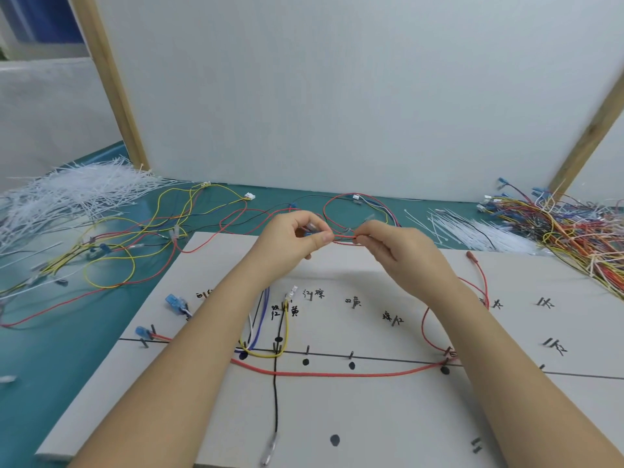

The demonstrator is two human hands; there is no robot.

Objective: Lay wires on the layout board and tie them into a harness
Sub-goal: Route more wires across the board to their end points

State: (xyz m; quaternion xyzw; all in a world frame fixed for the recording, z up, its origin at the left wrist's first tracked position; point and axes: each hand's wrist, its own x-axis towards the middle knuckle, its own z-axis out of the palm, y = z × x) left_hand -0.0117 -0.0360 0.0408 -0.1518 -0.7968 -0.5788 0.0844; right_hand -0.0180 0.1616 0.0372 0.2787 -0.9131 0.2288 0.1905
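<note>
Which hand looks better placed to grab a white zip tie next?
Probably the right hand: the nearer loose zip ties lie just beside it. The left hand pinches the red wire's blue connector.

My near stretch of the grey layout board (371, 417) lies open between my forearms; short dark pegs (351, 355) and a long red wire (337, 374) cross mid-board; white cable-tie heaps (67, 194) and a tangled multicoloured wire pile (574, 228) crowd the teal table's (40, 366) far corners.
</note>
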